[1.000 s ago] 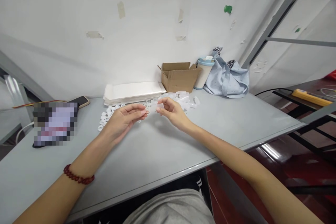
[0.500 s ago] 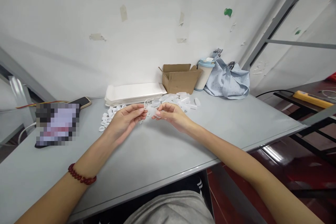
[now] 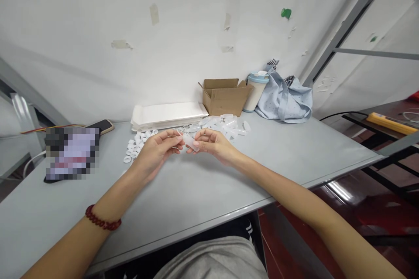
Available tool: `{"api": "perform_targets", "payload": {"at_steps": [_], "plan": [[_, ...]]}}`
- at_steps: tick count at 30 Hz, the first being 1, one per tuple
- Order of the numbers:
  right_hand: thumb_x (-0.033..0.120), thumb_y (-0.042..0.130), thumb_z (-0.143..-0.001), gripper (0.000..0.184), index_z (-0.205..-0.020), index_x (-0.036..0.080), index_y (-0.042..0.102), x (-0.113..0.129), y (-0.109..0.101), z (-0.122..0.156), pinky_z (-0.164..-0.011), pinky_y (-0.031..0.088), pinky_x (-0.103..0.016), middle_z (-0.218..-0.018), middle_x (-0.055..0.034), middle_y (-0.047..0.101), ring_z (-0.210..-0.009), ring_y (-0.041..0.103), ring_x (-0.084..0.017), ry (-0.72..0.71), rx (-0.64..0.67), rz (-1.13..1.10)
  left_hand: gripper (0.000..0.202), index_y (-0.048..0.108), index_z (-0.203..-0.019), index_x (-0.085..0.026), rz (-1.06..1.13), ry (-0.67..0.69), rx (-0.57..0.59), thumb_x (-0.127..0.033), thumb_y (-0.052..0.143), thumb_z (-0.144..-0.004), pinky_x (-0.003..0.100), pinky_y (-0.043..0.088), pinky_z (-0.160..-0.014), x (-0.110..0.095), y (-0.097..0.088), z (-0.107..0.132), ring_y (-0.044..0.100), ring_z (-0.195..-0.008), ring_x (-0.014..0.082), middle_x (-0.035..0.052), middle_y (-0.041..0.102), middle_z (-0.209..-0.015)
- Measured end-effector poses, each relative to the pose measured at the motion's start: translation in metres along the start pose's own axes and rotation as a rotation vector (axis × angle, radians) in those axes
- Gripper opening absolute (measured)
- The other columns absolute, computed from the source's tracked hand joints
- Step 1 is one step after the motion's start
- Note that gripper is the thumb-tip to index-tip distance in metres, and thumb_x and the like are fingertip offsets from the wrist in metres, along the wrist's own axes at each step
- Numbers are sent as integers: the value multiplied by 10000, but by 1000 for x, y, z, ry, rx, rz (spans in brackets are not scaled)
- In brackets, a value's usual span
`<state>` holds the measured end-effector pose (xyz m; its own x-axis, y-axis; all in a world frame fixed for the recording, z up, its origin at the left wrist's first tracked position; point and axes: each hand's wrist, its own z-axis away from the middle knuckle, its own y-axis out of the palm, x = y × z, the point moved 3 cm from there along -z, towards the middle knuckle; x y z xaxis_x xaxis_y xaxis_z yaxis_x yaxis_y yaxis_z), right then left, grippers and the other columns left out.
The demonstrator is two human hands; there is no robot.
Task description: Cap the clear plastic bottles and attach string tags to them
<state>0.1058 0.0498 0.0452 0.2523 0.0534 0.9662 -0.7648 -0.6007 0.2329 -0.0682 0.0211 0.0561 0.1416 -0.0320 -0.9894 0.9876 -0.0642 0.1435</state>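
— Brought closer since a second ago: left hand (image 3: 156, 149) and right hand (image 3: 212, 141), fingertips now met.

— What is gripped?

— A small tube (image 3: 189, 140) of cloudy plastic is pinched at both ends by curled fingers. Palms are turned inward, and wrists are held just above the smooth grey table (image 3: 196, 192), near scattered white rings (image 3: 133, 152).
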Motion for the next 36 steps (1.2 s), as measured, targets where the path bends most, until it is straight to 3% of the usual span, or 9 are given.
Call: {"api": "perform_targets", "payload": {"at_steps": [7,13,18,26,28,31,34,36], "plan": [[313,795,-700,371,-944,207,536,0,-1,0,-780,518,-304,-816,-1,720,-801,716,-164,-24,23,-19,177,711,-826,-185,-111,56,51,-344,735,-751,247,464,-704,-2,2,0,588,-738,129,4,642,-768],[224,749,-741,447,-1111,210,499,-3,0,0,-779,530,-337,-816,-4,712,-780,713,-174,-31,27,24,171,712,-783,-207,-342,138,32,-374,710,-747,260,459,-710,-11,7,3,580,-712,144,-1,666,-725],[195,675,-799,392,-1175,201,564,-2,5,4,-826,529,-365,-889,-33,698,-837,696,-171,-108,74,207,162,711,-748,-219,-443,119,66,-378,681,-740,270,476,-706,-15,13,7,595,-722,165,0,673,-724],[288,667,-818,315,-1120,204,639,-7,3,7,-747,552,-354,-971,-57,668,-724,662,-147,-230,-121,618,171,732,-752,-232,-602,153,-50,-384,666,-713,309,476,-703,-9,11,7,622,-734,216,25,713,-763],[306,681,-806,293,-1073,195,632,-8,2,7,-701,553,-331,-992,-64,665,-714,661,-144,-234,-157,614,177,715,-787,-215,-699,252,-116,-367,645,-728,328,482,-715,-9,11,8,628,-750,228,44,714,-801],[336,717,-769,299,-996,185,594,-8,1,6,-602,532,-286,-990,-59,644,-702,671,-146,-187,-227,520,246,669,-983,-177,-916,544,-170,-300,572,-794,365,493,-769,-12,14,13,624,-844,244,87,692,-925],[361,767,-707,349,-920,181,556,-6,0,5,-595,525,-273,-952,-36,626,-711,681,-149,-140,-262,389,344,585,-1173,-147,-1082,829,-11,-229,537,-842,426,457,-931,-10,22,20,562,-1076,277,138,639,-1148],[362,783,-684,359,-883,180,545,-6,1,4,-626,534,-282,-911,-23,630,-714,681,-149,-125,-251,318,396,544,-1238,-144,-1186,921,84,-216,556,-850,464,417,-998,-6,26,22,495,-1184,305,151,594,-1258]]}}
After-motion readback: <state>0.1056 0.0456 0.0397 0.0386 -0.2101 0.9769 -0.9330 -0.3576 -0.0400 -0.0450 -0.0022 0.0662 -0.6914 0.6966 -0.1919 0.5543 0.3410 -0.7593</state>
